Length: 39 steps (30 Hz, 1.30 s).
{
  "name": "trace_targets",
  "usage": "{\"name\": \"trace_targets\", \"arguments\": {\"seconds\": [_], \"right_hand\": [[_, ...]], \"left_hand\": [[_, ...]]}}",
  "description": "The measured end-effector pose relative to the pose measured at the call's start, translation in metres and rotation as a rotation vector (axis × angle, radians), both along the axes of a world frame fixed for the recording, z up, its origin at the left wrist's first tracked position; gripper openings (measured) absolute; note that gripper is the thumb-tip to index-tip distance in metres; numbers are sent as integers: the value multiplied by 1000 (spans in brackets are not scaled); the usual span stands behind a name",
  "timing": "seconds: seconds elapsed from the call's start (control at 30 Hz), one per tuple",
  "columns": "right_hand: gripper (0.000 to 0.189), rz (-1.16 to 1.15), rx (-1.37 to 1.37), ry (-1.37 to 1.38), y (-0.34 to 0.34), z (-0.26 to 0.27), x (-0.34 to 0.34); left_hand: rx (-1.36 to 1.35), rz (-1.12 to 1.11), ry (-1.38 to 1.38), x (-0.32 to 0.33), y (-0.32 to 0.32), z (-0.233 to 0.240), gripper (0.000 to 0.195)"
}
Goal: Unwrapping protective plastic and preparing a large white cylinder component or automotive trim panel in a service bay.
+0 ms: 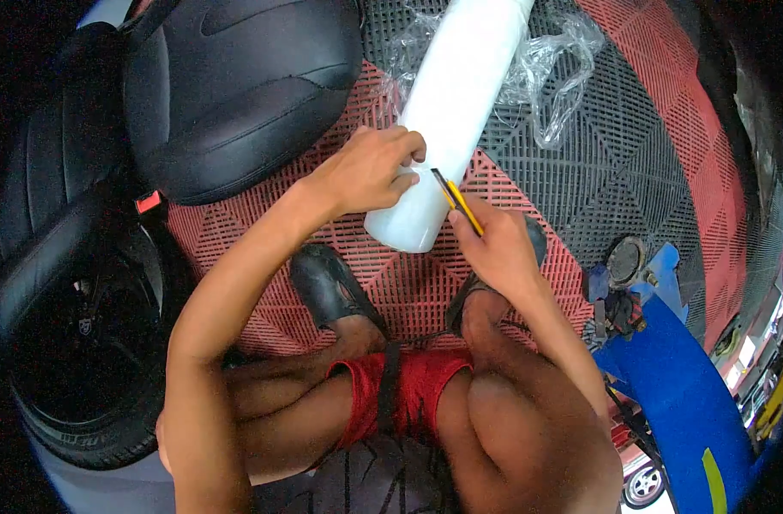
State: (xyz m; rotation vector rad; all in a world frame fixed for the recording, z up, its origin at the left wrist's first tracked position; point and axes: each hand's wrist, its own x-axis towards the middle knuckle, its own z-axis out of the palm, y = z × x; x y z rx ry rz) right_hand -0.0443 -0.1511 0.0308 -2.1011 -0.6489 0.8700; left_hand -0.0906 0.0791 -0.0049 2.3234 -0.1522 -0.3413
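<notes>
A thick white roll (455, 96) in plastic film lies on the floor mat before me, its near end between my feet. My left hand (372, 167) is at the roll's left side near that end, fingers curled and thumb bent over its surface. It seems to pinch a bit of the film wrap (419, 171), though the fingers partly hide this. In my right hand (499, 241) is a yellow and black snap-off utility knife (459, 202). Its dark blade tip is at the film, close to my left thumb.
Crumpled clear plastic film (552, 77) lies beside the roll. A black car seat (250, 96) stands left, near a tyred wheel (89, 443). At right are a blue panel (674, 372) and a round part (624, 260). Red and grey grid tiles (597, 160) cover the floor.
</notes>
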Motion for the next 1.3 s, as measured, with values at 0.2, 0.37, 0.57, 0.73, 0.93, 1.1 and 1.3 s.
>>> {"name": "trace_targets", "arguments": {"seconds": [0.2,0.37,0.57,0.73,0.93,1.1,1.3], "right_hand": [[26,-85,50,-12,-10,-12,-7],[26,-68,112,-2,-5,-26,-5],[23,-20,73,52,-2,-23,-8],[23,4,81,44,-4,-29,-14],[21,-9,55,29,1,-31,-16],[21,-37,100,-40,1,-41,-23],[19,-121,130,7,10,-42,-31]], "left_hand": [[169,16,-24,-7,5,1,16],[-94,64,55,-2,11,-11,12],[-192,61,168,-13,22,-15,13],[-230,100,144,-14,15,-14,13],[-215,115,150,-16,13,-13,15],[-211,120,147,-16,9,-14,15],[-203,190,54,-28,4,-20,13]]}}
